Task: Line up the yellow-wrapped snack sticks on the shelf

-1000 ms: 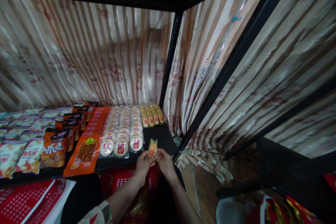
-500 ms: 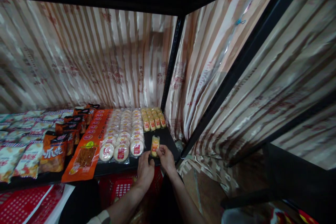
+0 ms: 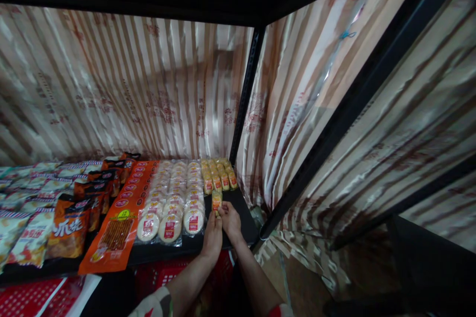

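Observation:
A small yellow wrapped snack pack (image 3: 216, 199) with a red label stands between my hands, over the black shelf just in front of the rows of matching yellow packs (image 3: 220, 177). My right hand (image 3: 230, 222) pinches its lower right side. From the lower left, my left hand (image 3: 213, 235) holds the bottom of the same pack, fingers closed; part of its grip is hidden. Left of my hands lie overlapping rows of round white crackers (image 3: 170, 225) in clear wrappers.
An orange bag of stick snacks (image 3: 118, 235), brown-orange bags (image 3: 69, 230) and white bags (image 3: 28, 240) fill the shelf's left side. Red baskets (image 3: 33, 297) sit below its front edge. A black post (image 3: 247, 94) rises at the back corner, before striped curtains (image 3: 167, 69).
The snack pack has moved away from me, closer to the yellow rows. My left hand has come up and right against its base; my right hand went along with it.

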{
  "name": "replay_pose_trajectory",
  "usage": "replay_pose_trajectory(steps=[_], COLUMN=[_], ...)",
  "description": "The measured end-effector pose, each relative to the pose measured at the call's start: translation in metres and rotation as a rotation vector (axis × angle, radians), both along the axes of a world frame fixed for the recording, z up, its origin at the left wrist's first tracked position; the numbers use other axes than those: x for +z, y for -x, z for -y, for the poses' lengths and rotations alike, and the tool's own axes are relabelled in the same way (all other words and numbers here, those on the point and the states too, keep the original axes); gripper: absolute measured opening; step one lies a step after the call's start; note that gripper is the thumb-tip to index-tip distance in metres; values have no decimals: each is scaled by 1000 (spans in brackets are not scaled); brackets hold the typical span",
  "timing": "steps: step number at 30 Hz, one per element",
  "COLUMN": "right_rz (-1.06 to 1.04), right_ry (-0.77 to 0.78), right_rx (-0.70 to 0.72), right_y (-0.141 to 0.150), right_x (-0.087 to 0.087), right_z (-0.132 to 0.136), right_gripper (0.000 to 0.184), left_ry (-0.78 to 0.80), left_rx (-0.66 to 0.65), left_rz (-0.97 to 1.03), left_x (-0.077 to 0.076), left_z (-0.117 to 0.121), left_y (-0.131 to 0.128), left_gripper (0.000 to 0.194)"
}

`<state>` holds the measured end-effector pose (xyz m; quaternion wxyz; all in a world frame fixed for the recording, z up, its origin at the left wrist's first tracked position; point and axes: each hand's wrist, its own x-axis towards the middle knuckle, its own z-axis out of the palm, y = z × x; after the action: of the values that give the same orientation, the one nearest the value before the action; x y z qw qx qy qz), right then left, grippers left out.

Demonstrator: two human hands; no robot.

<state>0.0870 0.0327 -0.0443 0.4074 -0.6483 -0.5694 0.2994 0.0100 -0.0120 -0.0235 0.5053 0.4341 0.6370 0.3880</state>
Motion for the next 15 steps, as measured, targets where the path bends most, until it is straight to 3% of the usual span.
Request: replay_pose_trajectory(steps=[9,15], right_rz=[-47,-19], right_ry=[20,77], right_rx=[30,62], right_y=[8,11], right_x=[-5,-3], right_z=[-23,-34], right_gripper=[17,20], left_ry=[-114,-50], left_rx=[54,84], left_rz=[18,-61], left_x=[1,-4], left_z=[-24,-38], left_y=[-3,-6], left_gripper=[47,50])
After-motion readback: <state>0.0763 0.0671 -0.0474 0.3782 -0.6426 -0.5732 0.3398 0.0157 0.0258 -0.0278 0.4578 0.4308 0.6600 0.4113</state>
